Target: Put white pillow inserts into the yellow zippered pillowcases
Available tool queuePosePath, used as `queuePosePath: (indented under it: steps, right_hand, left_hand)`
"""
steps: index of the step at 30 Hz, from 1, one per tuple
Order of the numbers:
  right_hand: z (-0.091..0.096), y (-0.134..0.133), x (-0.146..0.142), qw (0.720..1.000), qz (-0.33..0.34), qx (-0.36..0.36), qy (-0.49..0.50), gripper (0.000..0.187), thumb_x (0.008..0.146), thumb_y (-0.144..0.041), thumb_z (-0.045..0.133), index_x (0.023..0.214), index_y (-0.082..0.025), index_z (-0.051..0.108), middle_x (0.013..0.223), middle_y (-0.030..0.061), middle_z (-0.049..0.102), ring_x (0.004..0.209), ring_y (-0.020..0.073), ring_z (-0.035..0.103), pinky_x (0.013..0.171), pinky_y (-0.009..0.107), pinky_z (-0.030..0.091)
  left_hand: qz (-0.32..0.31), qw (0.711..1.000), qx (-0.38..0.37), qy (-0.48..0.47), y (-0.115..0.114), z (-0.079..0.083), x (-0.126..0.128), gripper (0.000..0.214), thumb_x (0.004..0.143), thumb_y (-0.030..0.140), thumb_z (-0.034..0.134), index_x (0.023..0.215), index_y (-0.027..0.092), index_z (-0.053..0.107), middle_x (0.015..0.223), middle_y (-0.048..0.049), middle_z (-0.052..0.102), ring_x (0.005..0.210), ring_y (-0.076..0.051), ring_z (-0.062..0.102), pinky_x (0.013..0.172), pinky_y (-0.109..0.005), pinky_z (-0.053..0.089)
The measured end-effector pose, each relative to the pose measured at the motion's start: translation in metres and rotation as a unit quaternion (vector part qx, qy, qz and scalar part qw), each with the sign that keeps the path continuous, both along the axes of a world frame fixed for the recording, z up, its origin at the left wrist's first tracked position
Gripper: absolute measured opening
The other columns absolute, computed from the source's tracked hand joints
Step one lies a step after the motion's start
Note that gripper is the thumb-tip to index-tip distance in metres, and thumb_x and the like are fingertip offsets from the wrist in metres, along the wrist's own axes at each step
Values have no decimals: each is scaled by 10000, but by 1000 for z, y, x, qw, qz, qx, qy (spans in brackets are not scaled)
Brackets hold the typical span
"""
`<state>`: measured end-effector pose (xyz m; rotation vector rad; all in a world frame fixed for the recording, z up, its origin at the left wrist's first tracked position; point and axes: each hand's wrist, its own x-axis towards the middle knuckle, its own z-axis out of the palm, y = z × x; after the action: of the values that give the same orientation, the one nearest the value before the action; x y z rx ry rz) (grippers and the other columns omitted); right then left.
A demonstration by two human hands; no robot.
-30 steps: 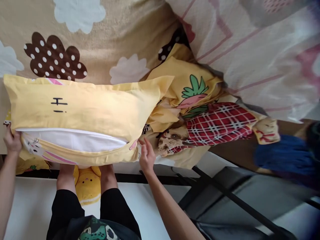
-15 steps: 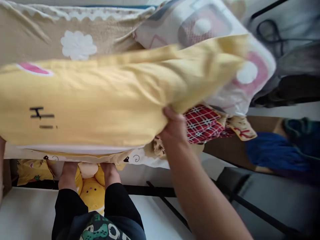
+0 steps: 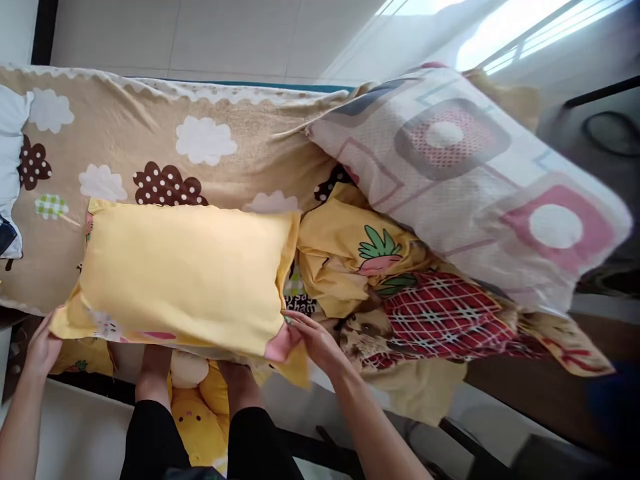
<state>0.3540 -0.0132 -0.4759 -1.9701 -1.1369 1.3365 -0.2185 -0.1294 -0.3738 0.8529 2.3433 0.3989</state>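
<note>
A yellow pillow (image 3: 185,267) with pink patches along its near edge lies across the near side of the bed. My left hand (image 3: 43,345) is closed on its near left corner. At the near right corner, my right hand (image 3: 310,333) pinches the pillowcase fabric. Right of the pillow is a crumpled yellow cloth (image 3: 333,267) with a green and pink plant print. A red plaid cloth (image 3: 445,313) is bunched beside it. Behind them a large white pillow (image 3: 450,193) with pink and grey shapes leans at a tilt.
A beige sheet (image 3: 265,160) with cloud prints covers the bed. White fabric (image 3: 13,160) lies at the far left. Below, a yellow plush toy (image 3: 200,427) sits between my legs, near a dark bed rail (image 3: 320,457). A tiled wall (image 3: 225,40) stands behind.
The yellow pillow has come down and been turned, its face print no longer showing. My view has shifted, so more of the bed and my left hand show. Both hands hold its near corners.
</note>
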Motion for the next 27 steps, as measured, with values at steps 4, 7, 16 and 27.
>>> queuePosePath:
  steps: [4,7,16,27]
  right_hand:
    - [-6,-5,3,992,-98,-12,-77,327,749,-525,624,741,-201,671,921,148,708,883,330,679,721,473,557]
    - [13,15,-62,975,-97,110,-166,273,842,-400,522,959,-203,671,1235,167,636,1204,340,569,991,545,450]
    - [-40,94,-203,909,319,161,-213,507,968,-298,366,1456,-193,449,1509,118,454,1432,243,358,1182,503,190]
    - [-144,107,-91,932,146,128,-307,609,983,-400,247,1500,-86,321,1561,196,333,1479,276,241,1160,565,201]
  left_hand:
    - [122,992,-38,-16,5,-16,6,418,755,503,571,980,160,649,1099,-180,714,1067,-353,675,887,-488,570]
    - [16,990,74,119,63,-23,59,453,857,410,506,1210,148,613,1306,-190,619,1242,-301,582,1050,-477,468]
    - [-317,935,3,160,185,-115,167,600,982,435,325,1522,174,353,1582,-143,314,1489,-290,253,1203,-590,131]
    - [-82,979,-88,165,188,-163,71,726,947,568,350,1563,200,237,1642,-125,144,1517,-356,91,1147,-696,163]
